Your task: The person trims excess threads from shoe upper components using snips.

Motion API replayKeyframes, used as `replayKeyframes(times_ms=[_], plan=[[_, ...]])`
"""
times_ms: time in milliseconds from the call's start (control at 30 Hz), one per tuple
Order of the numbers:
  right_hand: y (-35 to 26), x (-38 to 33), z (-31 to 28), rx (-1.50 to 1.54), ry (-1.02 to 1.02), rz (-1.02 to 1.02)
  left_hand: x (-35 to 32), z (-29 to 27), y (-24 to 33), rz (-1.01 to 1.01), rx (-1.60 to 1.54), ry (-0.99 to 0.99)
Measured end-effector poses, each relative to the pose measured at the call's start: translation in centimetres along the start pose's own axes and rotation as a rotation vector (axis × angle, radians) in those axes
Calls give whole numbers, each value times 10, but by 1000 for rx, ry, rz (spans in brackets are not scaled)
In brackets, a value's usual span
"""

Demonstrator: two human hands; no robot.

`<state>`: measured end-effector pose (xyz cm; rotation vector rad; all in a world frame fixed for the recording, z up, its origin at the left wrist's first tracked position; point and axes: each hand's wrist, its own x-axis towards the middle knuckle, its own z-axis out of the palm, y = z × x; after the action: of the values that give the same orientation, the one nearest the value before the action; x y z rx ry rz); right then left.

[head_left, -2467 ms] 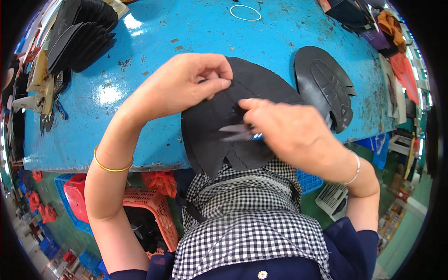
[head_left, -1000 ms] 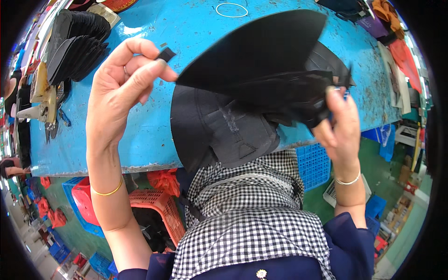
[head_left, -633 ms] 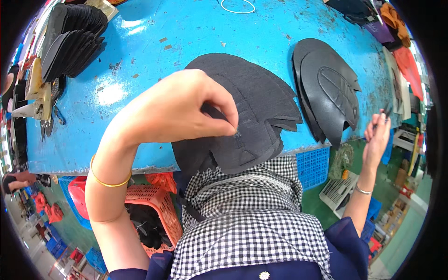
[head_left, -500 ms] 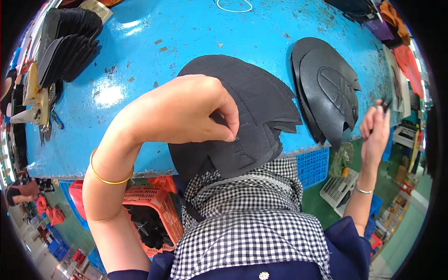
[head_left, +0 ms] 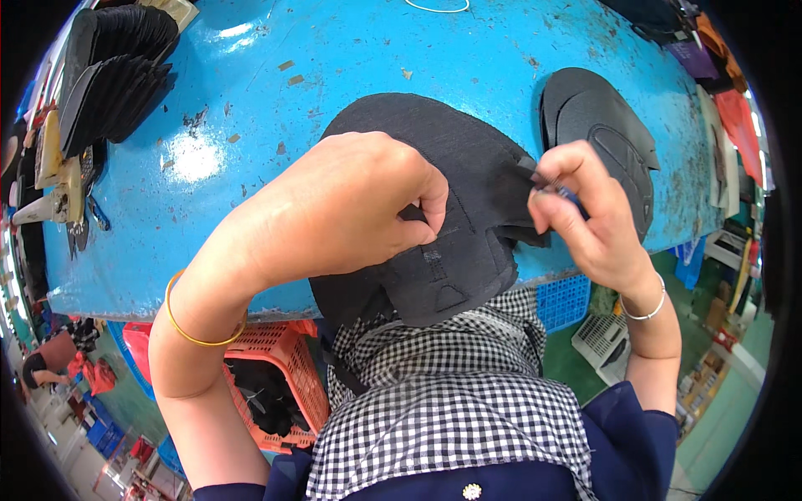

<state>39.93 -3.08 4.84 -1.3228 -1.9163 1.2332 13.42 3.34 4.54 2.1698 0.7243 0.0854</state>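
Note:
A black stitched piece (head_left: 409,125), rounded at the far end and notched at the near right edge, lies matt side up at the table's front, overhanging the edge. Over its stitch lines my left hand (head_left: 351,200) is bent at the wrist, thumb and forefinger pinched together; what is between them, if anything, is too small to make out. My right hand (head_left: 593,213) is closed around a small dark tool (head_left: 568,197) with a blue part, its tip blurred, at the piece's notched right edge. Beyond that hand lie similar smooth black pieces (head_left: 589,100), stacked and partly hidden.
The blue table (head_left: 251,92) carries stacked black pieces (head_left: 113,100) and scissors (head_left: 79,225) at the left. A white loop (head_left: 439,8) lies at the far edge. Below stand an orange basket (head_left: 292,367) with black scraps, a blue crate (head_left: 562,301) and a white basket (head_left: 600,346).
My right hand has come in from the far right to the black piece's right edge, bringing the small tool. My left hand keeps its pinch over the stitching; the view has shifted slightly.

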Motion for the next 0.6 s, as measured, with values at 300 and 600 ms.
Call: replayKeyframes(times_ms=[300,600], plan=[[-9,27,16,-677,-267,-484,-1,6,-2,6,45,74],[-8,31,14,-605,-308,-453,-4,-14,-11,-41,83,135]])
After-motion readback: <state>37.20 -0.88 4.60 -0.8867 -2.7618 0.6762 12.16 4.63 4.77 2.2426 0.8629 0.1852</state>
